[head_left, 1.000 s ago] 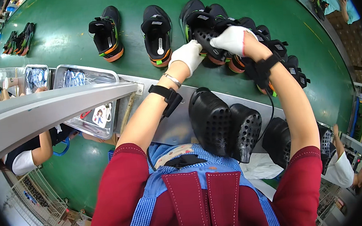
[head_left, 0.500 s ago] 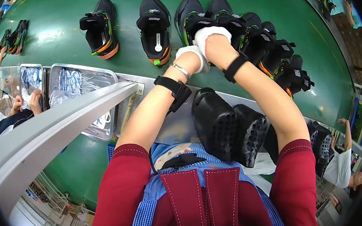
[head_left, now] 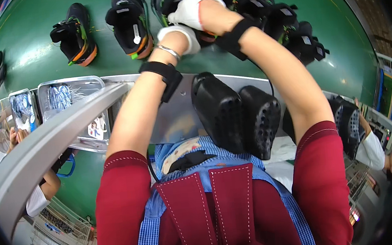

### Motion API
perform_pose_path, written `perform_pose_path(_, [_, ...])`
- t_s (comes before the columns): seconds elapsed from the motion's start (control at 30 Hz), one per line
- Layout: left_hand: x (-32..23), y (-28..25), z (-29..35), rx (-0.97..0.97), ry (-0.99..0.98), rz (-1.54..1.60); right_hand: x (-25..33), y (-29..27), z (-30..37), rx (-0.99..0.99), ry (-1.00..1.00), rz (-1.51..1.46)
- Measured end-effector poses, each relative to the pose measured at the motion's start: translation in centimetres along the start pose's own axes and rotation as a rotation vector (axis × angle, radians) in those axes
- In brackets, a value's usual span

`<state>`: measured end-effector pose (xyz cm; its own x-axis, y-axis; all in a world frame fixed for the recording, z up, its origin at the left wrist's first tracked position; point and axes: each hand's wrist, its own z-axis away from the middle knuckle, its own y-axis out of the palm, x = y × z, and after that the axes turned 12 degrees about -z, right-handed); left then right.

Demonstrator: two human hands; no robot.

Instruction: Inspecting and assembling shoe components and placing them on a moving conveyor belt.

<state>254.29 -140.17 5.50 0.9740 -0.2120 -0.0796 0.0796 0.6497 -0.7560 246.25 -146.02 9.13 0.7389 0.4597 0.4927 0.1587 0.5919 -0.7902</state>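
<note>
My right hand [head_left: 195, 13], in a white glove, is over the heel end of a black sneaker [head_left: 163, 0] with green trim. Its fingers are curled, and what they grip is hidden. My left hand [head_left: 182, 35], also gloved, is just nearer to me and left of it, beside the same sneaker; its fingers are hidden behind the wrist. An orange patch of heel shows under the hands. To the left stand a black sneaker with a white strip inside [head_left: 130, 22] and another black sneaker with an orange heel [head_left: 74, 36].
More black sneakers [head_left: 301, 44] line the green table [head_left: 35, 67] to the right. Two black shoe-shaped pieces with holes [head_left: 218, 113] stand at its near edge. A grey metal bar [head_left: 60, 135] crosses the left, by metal trays [head_left: 72, 82] of laces. Co-workers sit at both sides.
The whole view has shifted, so table and sneakers appear further left and higher. My hands stay by the same sneaker; the right one has turned, showing more of its glove.
</note>
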Motion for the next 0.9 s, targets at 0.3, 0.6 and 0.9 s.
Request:
perform_pose_path(0.3, [1.8,-0.7,2.5,0.109,-0.138,0.15,3.9,-6.1,27.4,-0.125,0.174,-0.19])
perform_pose_path(0.6, [1.8,1.5,2.8,-0.287,0.073,0.082,0.8,2.9,35.4,-0.27,0.057,-0.218])
perform_pose_path(0.9, [-0.2,-0.4,5.7,-0.47,-0.014,0.068,-1.5,1.6,36.4,-0.241,-0.002,-0.258])
